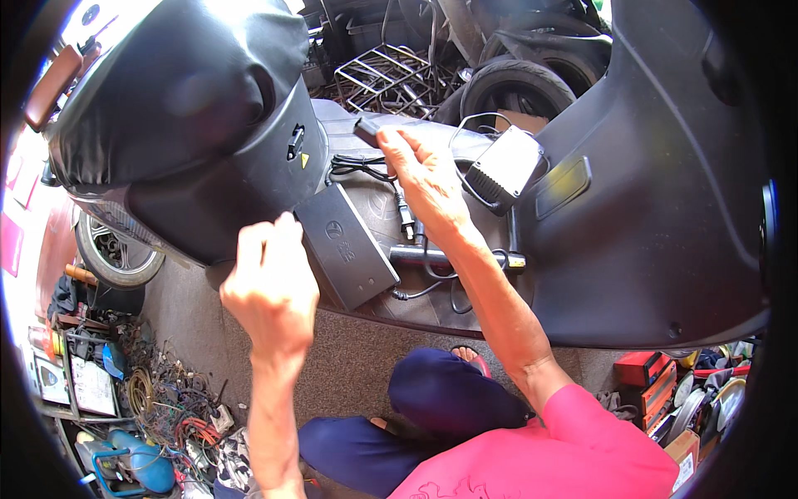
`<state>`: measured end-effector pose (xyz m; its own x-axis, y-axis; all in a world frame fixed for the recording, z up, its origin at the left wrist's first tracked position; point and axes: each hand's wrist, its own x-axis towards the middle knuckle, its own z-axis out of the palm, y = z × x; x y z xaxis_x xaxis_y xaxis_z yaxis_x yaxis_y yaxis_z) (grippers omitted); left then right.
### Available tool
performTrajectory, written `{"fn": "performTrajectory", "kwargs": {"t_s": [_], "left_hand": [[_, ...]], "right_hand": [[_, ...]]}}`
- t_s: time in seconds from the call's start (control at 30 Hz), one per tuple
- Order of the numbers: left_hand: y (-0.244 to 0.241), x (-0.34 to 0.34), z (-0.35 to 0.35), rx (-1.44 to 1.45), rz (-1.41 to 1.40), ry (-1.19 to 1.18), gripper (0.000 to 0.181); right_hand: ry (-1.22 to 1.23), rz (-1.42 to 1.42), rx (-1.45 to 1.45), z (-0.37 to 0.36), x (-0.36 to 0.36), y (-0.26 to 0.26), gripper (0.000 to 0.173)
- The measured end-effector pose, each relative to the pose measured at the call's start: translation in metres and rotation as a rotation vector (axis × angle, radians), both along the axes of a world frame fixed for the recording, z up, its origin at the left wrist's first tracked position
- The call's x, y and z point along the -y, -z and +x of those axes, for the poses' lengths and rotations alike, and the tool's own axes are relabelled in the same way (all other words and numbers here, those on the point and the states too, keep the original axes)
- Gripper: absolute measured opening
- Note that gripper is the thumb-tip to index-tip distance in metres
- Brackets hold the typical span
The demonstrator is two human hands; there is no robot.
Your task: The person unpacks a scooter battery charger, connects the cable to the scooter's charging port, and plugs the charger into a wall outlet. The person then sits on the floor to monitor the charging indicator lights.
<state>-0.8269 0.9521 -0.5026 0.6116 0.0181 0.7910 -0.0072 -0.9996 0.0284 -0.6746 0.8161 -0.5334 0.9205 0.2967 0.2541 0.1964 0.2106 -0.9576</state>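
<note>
My right hand (430, 181) grips a black cable connector (366, 131) between thumb and fingers, above the scooter's footboard. My left hand (271, 284) is curled beside the upper left corner of a black charger box (346, 246); its fingertips are partly hidden, so a hold on anything is unclear. The charger lies on the footboard (377, 196) with its cable running from both ends. A two-pin mains plug (406, 223) rests beside it, near a coiled black cord (356, 164). Left of the connector, a charging socket (295, 142) sits in the scooter's seat base (249, 168).
A silver-and-black power box (506, 167) stands on the footboard, near a black tube (458, 256). The front shield (642, 206) rises at right. Behind are tyres (520, 90) and a wire rack (386, 78). Tangled wires (165, 399) lie on the floor at lower left.
</note>
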Motion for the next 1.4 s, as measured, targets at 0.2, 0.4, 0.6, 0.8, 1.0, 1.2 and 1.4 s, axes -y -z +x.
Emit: {"fn": "performTrajectory", "kwargs": {"t_s": [0.2, 0.4, 0.6, 0.8, 1.0, 1.2, 1.4], "left_hand": [[0.015, -0.034, 0.094, -0.176, 0.419, -0.284, 0.028], [0.020, -0.044, 0.131, -0.318, 0.607, -0.518, 0.030], [-0.005, -0.033, 0.140, -0.522, 0.799, -0.474, 0.014], [-0.022, -0.037, 0.137, -0.534, 0.781, -0.277, 0.003], [-0.065, -0.016, 0.073, -0.518, 0.639, -0.312, 0.040], [-0.030, -0.059, 0.037, -0.365, 0.419, -0.256, 0.061], [-0.019, -0.072, 0.033, -0.323, 0.437, -0.198, 0.064]], "right_hand": [[0.070, 0.142, -0.058, 0.018, -0.037, 0.040, 0.036], [0.095, 0.123, -0.156, 0.021, -0.023, 0.046, 0.040], [0.124, 0.141, -0.154, 0.022, -0.022, 0.056, 0.039], [0.080, 0.109, -0.194, 0.019, -0.016, 0.056, 0.036], [0.022, 0.120, -0.338, 0.035, -0.030, 0.037, 0.039], [0.101, 0.247, -0.194, 0.054, -0.093, 0.034, 0.010], [-0.087, 0.191, -0.151, 0.053, -0.116, 0.042, 0.018]]}}
